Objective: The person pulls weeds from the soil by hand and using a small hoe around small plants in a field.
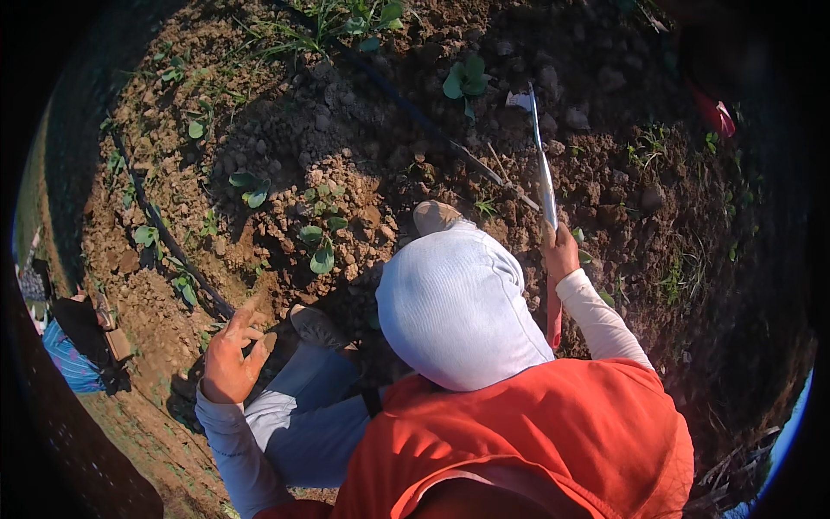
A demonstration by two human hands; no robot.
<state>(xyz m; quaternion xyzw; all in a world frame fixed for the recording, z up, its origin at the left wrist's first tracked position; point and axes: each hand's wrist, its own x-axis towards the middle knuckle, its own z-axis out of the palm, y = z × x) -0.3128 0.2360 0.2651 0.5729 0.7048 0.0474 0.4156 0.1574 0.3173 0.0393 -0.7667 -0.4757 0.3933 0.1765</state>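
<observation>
My left hand (237,355) is raised at the lower left over the soil, fingers apart, with nothing in it. Near its fingertips runs a black drip irrigation hose (170,243). On the right, my right hand (560,250) is closed around a long-handled tool (546,185) with a metal shaft and a red grip. The tool points away from me, and its far end rests near the shaded soil; its exact kind I cannot tell. A leafy seedling (465,79) grows left of that end. Another seedling (319,245) stands before my knee (447,292).
A second black hose (415,113) crosses the cloddy soil diagonally. Small seedlings (251,188) and grass tufts (311,36) dot the bed. At the far left is another person, partly seen, in blue patterned clothing (71,353). Something pink (723,120) shows at the upper right.
</observation>
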